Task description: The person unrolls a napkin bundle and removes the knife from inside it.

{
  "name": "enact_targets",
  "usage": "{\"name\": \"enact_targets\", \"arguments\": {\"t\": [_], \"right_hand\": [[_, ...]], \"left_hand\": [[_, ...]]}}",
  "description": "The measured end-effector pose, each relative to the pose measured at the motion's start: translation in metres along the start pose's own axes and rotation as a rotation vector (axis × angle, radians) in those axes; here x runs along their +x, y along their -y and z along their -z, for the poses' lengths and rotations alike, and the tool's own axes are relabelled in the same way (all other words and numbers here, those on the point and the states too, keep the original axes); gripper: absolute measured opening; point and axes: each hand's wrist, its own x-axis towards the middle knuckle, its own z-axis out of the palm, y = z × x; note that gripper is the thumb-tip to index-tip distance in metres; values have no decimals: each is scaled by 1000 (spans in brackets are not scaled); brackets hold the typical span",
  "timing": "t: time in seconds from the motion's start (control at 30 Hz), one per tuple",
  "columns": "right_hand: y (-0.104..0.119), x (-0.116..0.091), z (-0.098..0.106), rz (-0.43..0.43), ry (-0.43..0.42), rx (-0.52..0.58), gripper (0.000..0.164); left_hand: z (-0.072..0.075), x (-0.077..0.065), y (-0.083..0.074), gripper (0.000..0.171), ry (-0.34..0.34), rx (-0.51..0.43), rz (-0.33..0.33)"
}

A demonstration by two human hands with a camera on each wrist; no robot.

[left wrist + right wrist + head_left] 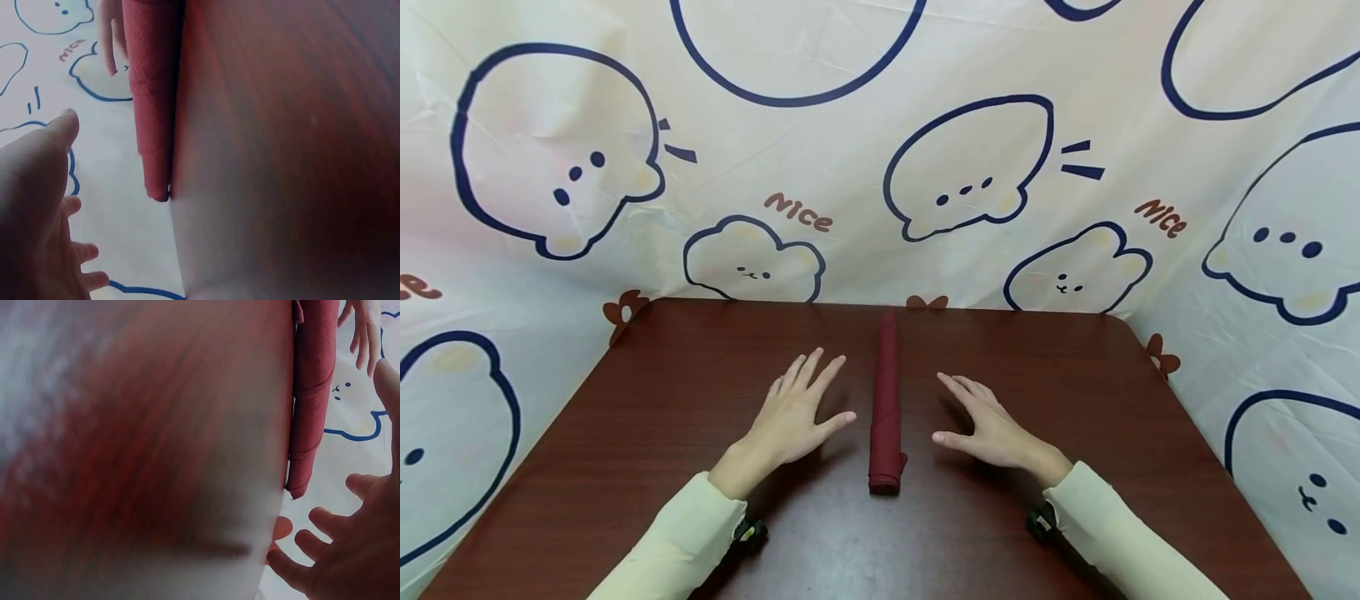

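A long, narrow roll of dark red cloth (886,408) lies lengthwise down the middle of the table, a small loose flap sticking out near its close end. To its left, my left hand (790,421) is held with fingers spread and thumb pointing toward the roll. On the other side my right hand (1000,429) mirrors it, fingers extended. A gap separates each hand from the cloth. Both wrist views show wrap lines along the roll (153,94), which narrows toward its far end (300,478).
The dark brown wooden table (700,350) reaches back to a pale curtain (850,167) printed with blue cartoon outlines, which also hangs along both sides. Pale sleeves (677,537) cover the forearms, and a dark wrist device (748,533) sits under the left cuff.
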Motion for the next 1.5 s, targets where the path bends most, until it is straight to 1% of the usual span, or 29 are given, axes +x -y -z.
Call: {"name": "enact_targets", "arguments": {"t": [0.07, 0.17, 0.33, 0.53, 0.8, 0.9, 1.2, 1.37, 1.5], "right_hand": [[0, 0, -2, 9, 1, 11, 90], [1, -1, -3, 5, 12, 36, 89], [1, -2, -5, -13, 43, 69, 88], [2, 0, -4, -6, 71, 78, 88], [6, 1, -5, -1, 107, 99, 87], [8, 2, -5, -6, 116, 107, 86], [11, 7, -6, -7, 137, 124, 79], [13, 8, -7, 26, 127, 137, 76], [14, 9, -10, 49, 129, 122, 74]], "left_hand": [[-2, 0, -3, 86, 4, -4, -17], [-5, 0, -7, 87, 29, -3, -40], [-9, 1, -14, 87, 87, -9, -80], [-13, 2, -20, 86, 136, -6, -123], [-19, 4, -27, 88, 222, -25, -209], [-21, 5, -30, 89, 243, -34, -234], [-23, 7, -33, 88, 287, -61, -256], [-23, 6, -34, 89, 308, -66, -273], [-23, 4, -34, 89, 319, -52, -267]]}}
